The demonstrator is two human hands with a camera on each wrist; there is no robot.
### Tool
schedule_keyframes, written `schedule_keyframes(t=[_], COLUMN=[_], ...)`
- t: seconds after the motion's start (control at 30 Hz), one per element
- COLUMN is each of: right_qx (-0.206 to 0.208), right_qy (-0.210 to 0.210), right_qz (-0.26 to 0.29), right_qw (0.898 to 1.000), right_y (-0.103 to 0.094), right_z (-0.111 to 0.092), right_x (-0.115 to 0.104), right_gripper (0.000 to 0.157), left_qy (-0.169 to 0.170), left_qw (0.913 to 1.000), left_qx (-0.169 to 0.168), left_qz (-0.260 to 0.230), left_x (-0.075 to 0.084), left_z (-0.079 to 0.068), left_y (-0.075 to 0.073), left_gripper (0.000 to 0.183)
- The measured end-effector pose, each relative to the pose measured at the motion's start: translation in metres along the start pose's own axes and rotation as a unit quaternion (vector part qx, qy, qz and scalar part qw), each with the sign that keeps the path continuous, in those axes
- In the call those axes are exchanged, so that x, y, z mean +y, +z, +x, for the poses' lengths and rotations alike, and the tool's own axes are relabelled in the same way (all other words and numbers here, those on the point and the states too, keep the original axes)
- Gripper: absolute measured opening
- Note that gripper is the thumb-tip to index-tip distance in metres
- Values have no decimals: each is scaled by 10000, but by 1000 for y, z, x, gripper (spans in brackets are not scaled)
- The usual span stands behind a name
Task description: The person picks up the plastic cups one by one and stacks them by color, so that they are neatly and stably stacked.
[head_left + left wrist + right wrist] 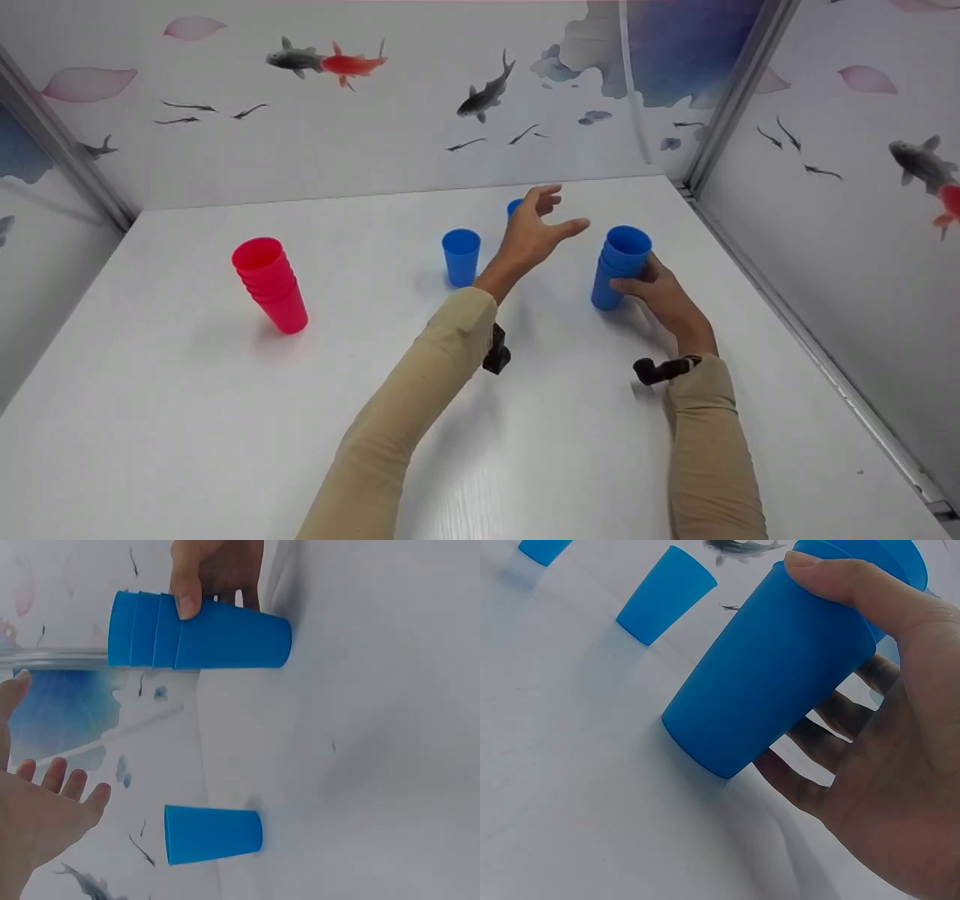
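Note:
A stack of several nested blue cups stands upright on the right half of the table. My right hand holds it from the right, thumb on the near side and fingers around the far side. In the right wrist view the thumb presses the blue stack near the rims. My left hand hovers left of the stack, fingers spread and holding nothing. Behind that hand is a blue cup, mostly hidden in the head view but whole in the left wrist view. Another upright blue cup stands left of it.
A leaning-looking stack of nested red cups stands on the left of the white table. Panels printed with fish enclose the back and sides. A black wrist camera sits on the left sleeve, another on the right.

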State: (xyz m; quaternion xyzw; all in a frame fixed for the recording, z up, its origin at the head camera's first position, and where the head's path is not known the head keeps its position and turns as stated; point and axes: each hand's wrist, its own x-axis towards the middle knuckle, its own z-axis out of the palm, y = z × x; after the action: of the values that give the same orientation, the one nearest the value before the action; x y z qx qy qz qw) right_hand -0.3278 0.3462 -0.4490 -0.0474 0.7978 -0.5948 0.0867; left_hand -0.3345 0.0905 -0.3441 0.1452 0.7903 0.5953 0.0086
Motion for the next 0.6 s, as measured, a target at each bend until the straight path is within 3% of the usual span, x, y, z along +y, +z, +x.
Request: schedule_keyframes(t=[0.37, 0.6], right_qx=[-33, -43], right_qy=[-125, -126], right_qz=[63, 107], right_qw=[9999, 9999], right_y=[0, 0], right_z=[-1, -2], right_x=[1, 0], right_gripper=[101, 100], left_qy=[-22, -149], left_qw=[9993, 9978], left_qx=[227, 520], left_qz=[313, 377], left_x=[-22, -39], left_z=[-1, -2], left_y=[-55, -82], left_gripper=[68, 68])
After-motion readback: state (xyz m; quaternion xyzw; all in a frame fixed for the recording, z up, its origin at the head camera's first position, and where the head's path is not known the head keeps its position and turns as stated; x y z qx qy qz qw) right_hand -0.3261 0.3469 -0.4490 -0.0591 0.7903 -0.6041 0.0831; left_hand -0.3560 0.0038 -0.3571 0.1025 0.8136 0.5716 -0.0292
